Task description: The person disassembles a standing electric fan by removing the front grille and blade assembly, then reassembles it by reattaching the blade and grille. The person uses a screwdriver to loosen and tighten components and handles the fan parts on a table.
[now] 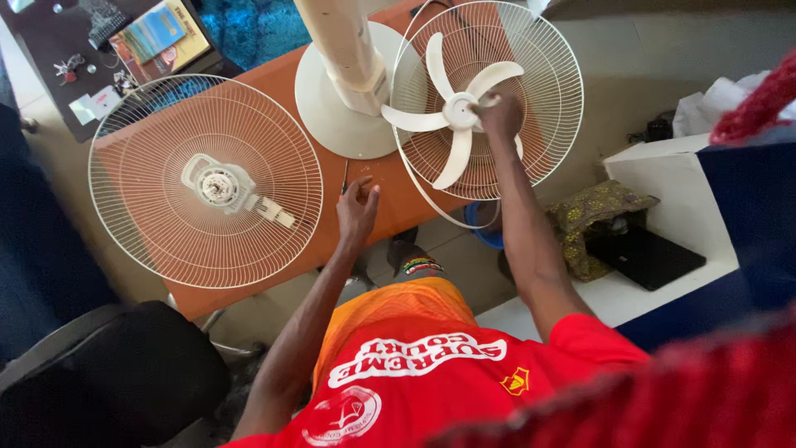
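A white fan blade (439, 116) sits inside a round wire rear grille (547, 91) that hangs over the right edge of an orange table (274, 75). My right hand (502, 112) is closed on the hub at the blade's centre. My left hand (358, 207) rests on the table's near edge with its fingers apart, just below a thin dark screwdriver (345, 177). To the left, the front wire grille (149, 124) lies flat on the table with a white part in its middle.
The fan's round white base (332, 116) and pole (344, 46) stand between the two grilles. A black chair (124, 373) is at lower left. A dark side table (50, 41) holds books and keys. At right, a white shelf (663, 166) holds a black flat item and a patterned cloth (597, 216).
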